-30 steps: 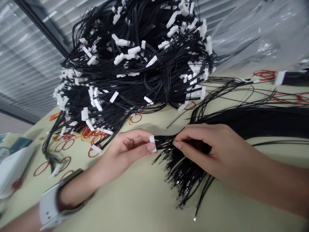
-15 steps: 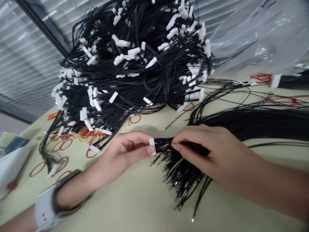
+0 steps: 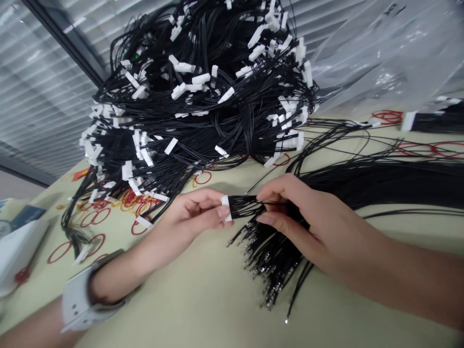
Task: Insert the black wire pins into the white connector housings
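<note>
A small white connector housing (image 3: 226, 208) is pinched between the thumb and fingers of my left hand (image 3: 197, 210). Several black wires (image 3: 244, 205) run from it to the right and pass into my right hand (image 3: 304, 210). That hand is curled around these wires; its index finger touches them, with the thumb tip a little lower and apart from the finger. Below the fingers, a fan of loose black wires with metal terminals (image 3: 270, 270) lies on the table. The wire lengths inside my right palm are hidden.
A tall heap of black cables with white connectors (image 3: 203, 111) fills the back. Red and yellow rubber bands (image 3: 136, 200) lie at the left, near a white box (image 3: 21, 256). A long black wire bundle (image 3: 398, 186) extends rightward. Clear plastic bags (image 3: 384, 63) stand behind.
Both hands and the connector have shifted slightly up in view. My right thumb and index finger, earlier pinched together, are now apart, and the wires at the connector show more plainly.
</note>
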Tool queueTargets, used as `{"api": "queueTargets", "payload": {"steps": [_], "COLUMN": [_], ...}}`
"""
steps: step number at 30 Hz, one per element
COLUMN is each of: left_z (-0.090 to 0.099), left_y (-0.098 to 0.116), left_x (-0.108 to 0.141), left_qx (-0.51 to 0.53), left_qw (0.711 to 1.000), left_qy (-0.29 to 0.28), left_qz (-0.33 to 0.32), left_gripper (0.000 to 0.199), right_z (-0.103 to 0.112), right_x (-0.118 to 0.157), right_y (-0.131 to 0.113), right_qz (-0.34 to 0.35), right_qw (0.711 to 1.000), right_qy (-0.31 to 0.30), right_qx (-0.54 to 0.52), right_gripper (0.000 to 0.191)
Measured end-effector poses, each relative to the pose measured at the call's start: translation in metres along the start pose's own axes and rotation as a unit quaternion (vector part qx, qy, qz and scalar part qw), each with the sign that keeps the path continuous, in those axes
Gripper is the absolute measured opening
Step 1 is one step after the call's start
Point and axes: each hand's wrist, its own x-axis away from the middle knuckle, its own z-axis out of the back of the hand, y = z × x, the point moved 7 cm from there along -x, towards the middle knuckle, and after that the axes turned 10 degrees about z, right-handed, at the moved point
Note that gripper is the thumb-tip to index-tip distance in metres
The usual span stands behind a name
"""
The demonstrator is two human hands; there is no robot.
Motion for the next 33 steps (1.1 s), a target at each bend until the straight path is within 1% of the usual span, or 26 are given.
{"api": "queueTargets", "payload": {"steps": [5, 7, 8, 10, 12, 13, 14, 15, 17, 18, 19, 21, 24, 27, 30, 33], "left_z": [0.002, 0.002, 0.003, 0.004, 0.004, 0.004, 0.005, 0.005, 0.005, 0.005, 0.005, 0.004, 0.003, 0.0, -0.003, -0.005], "left_y": [-0.002, -0.002, -0.002, -0.002, -0.002, -0.003, -0.003, -0.003, -0.003, -0.003, -0.002, -0.002, -0.002, 0.0, 0.003, 0.002], "left_x": [-0.001, -0.001, -0.001, 0.0, 0.0, 0.0, 0.0, 0.0, -0.001, -0.001, -0.001, -0.001, 0.0, 0.002, 0.004, 0.006], "left_qx": [0.03, 0.031, 0.032, 0.032, 0.034, 0.036, 0.037, 0.037, 0.031, 0.024, 0.018, 0.013, 0.007, -0.029, -0.077, -0.092], "left_qw": [1.0, 0.999, 0.999, 0.999, 0.999, 0.999, 0.999, 0.999, 0.999, 1.0, 1.0, 1.0, 1.0, 1.0, 0.997, 0.995], "left_qy": [-0.001, 0.002, 0.004, 0.004, 0.004, 0.003, 0.003, 0.005, 0.009, 0.011, 0.015, 0.017, 0.011, 0.004, -0.001, -0.005], "left_qz": [0.007, 0.005, 0.003, -0.002, -0.003, -0.001, 0.001, 0.004, 0.01, 0.011, 0.012, 0.01, 0.007, -0.003, -0.021, -0.026], "left_gripper": [0.002, 0.002, 0.003, 0.003, 0.003, 0.003, 0.003, 0.003, 0.002, 0.001, 0.001, 0.001, 0.002, 0.002, 0.004, 0.004], "right_z": [-0.007, -0.007, -0.004, 0.004, 0.015, 0.017, 0.016, 0.011, -0.004, -0.01, -0.014, -0.016, -0.012, -0.008, -0.009, -0.01], "right_x": [0.003, 0.005, 0.005, 0.005, 0.002, 0.001, -0.001, -0.002, 0.0, 0.002, 0.004, 0.006, 0.007, 0.006, 0.002, -0.002], "right_y": [-0.003, -0.006, -0.009, -0.016, -0.022, -0.024, -0.025, -0.024, -0.018, -0.014, -0.01, -0.006, -0.006, -0.002, 0.005, 0.006], "right_qz": [0.04, 0.068, 0.089, 0.132, 0.171, 0.19, 0.207, 0.215, 0.198, 0.176, 0.152, 0.121, 0.104, 0.06, 0.005, -0.025], "right_qw": [0.998, 0.996, 0.994, 0.986, 0.979, 0.976, 0.973, 0.97, 0.957, 0.951, 0.946, 0.945, 0.951, 0.965, 0.98, 0.99], "right_qy": [-0.036, -0.036, -0.031, -0.007, 0.017, 0.007, -0.028, -0.082, -0.207, -0.254, -0.284, -0.301, -0.287, -0.254, -0.199, -0.136], "right_qx": [0.014, 0.044, 0.062, 0.097, 0.11, 0.106, 0.096, 0.083, 0.047, 0.035, 0.028, 0.028, 0.045, 0.028, -0.001, -0.011], "right_gripper": [0.004, 0.012, 0.014, 0.01, 0.016, 0.017, 0.016, 0.013, 0.012, 0.012, 0.013, 0.014, 0.018, 0.016, 0.01, 0.011]}}
